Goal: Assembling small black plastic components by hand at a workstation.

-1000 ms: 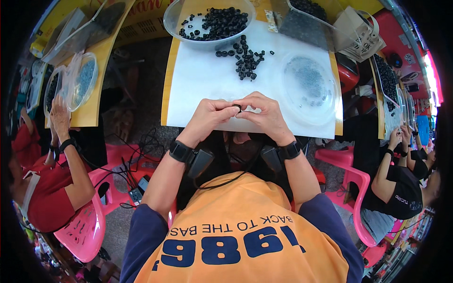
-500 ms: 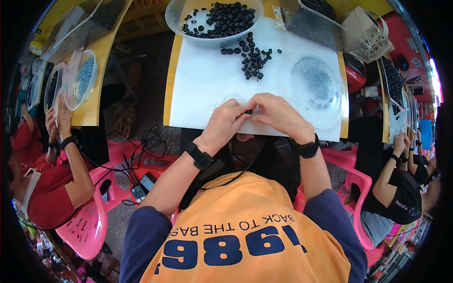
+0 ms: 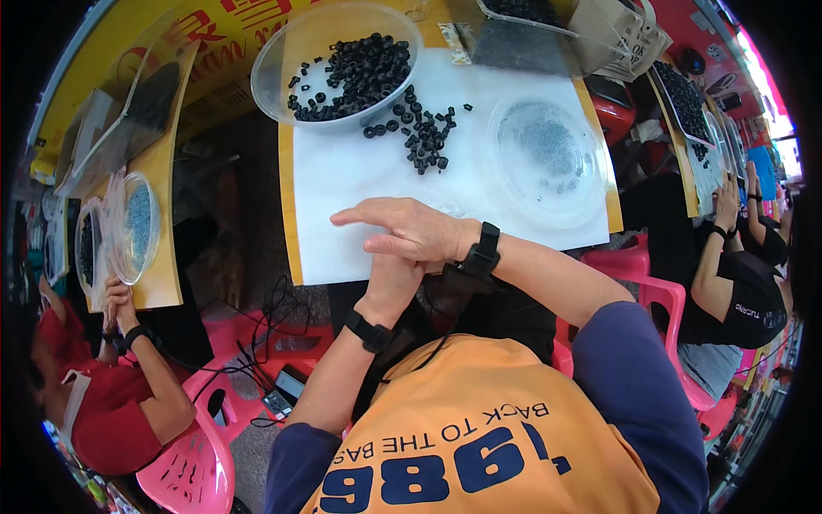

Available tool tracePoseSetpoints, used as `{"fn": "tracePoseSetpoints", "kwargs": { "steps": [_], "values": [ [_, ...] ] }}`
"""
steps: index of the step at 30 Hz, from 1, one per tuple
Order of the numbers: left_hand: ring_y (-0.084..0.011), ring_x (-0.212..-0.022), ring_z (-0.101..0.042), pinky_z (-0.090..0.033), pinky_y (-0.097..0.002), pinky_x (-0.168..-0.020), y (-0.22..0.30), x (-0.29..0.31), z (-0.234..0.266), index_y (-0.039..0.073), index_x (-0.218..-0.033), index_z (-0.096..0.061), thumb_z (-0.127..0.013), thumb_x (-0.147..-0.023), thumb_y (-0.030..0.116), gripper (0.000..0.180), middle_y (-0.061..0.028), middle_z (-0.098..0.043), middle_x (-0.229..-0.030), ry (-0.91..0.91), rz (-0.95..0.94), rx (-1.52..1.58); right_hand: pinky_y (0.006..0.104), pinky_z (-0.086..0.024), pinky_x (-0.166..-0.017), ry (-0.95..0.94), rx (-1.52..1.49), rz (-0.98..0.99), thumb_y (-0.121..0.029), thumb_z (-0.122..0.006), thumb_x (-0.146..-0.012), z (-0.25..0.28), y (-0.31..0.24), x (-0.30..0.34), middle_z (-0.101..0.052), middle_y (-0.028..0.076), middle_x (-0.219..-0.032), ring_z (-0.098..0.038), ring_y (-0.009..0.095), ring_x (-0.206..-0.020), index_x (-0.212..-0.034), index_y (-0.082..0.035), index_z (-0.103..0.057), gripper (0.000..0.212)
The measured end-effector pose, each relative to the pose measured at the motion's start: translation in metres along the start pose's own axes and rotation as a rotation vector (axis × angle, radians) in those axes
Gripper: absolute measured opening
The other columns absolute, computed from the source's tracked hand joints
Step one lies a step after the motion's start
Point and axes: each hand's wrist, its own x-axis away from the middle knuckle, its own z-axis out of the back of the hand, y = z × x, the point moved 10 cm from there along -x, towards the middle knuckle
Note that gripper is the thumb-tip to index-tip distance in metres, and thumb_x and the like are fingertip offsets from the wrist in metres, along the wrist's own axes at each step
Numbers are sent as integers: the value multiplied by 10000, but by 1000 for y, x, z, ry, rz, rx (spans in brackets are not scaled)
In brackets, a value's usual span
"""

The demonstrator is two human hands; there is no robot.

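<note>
My right hand (image 3: 415, 227) lies across the top of my left hand over the near edge of the white sheet (image 3: 342, 184). Its fingers are stretched out toward the left, thumb apart, and nothing shows in its grasp. Beneath it is my left hand (image 3: 394, 278), whose fingers are hidden. Beyond the hands, a loose pile of small black cylindrical pieces (image 3: 425, 141) lies on the sheet. More of these black pieces (image 3: 368, 73) fill part of a clear round bowl (image 3: 272, 81) at the far left. To the right sits a shallow clear dish (image 3: 586, 193) with many tiny blue-grey bits (image 3: 552, 146).
A clear bin (image 3: 527, 47) of dark pieces and a cloth bag (image 3: 612, 38) stand at the back right. Other people work at tables on both sides. Pink chairs (image 3: 193, 467) and black cables (image 3: 257, 360) are near my left.
My hands have come out of their fingertip pinch on a small black piece, now out of sight. The right hand has swung left over the left one. My view has tilted.
</note>
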Motion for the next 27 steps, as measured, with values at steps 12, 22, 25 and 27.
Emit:
{"fn": "tracePoseSetpoints", "kwargs": {
  "steps": [12, 22, 25, 27],
  "values": [
    [-292, -958, -571, -461, -374, -785, 1, -1, 5, 9, -1047, -562, -599, -769, -74, 292, -129, -585, -981, 57, -57, 43, 376, -504, -774, -77, -2, -1, -166, -443, -920, -8, 6, 3, -651, 147, -919, -629, 292, -835, -1107, -22, -621, 296],
    [-265, -880, -616, -482, -336, -744, -6, -4, 3, -41, -1030, -592, -664, -738, -43, 301, -143, -617, -935, -20, 42, -97, 333, -480, -774, 59, -200, -163, -221, -445, -945, 4, 19, 1, -647, 125, -892, -603, 238, -822, -1007, -10, -645, 297],
    [-235, -785, -630, -486, -307, -699, 13, -21, 11, -66, -975, -652, -671, -778, 14, 214, -150, -636, -863, -148, 126, 16, 252, -456, -762, 359, -417, -211, -218, -470, -956, 45, 27, 11, -637, 51, -876, -551, 122, -801, -1025, -10, -657, 288],
    [-162, -652, -582, -456, -267, -601, 12, -19, 22, -64, -944, -685, -669, -823, 63, 176, -87, -620, -780, -99, 162, 102, 256, -441, -809, 489, -321, -291, -157, -459, -943, 81, 19, 31, -647, 41, -974, -549, 117, -862, -1054, -13, -667, 276]
  ]
}}
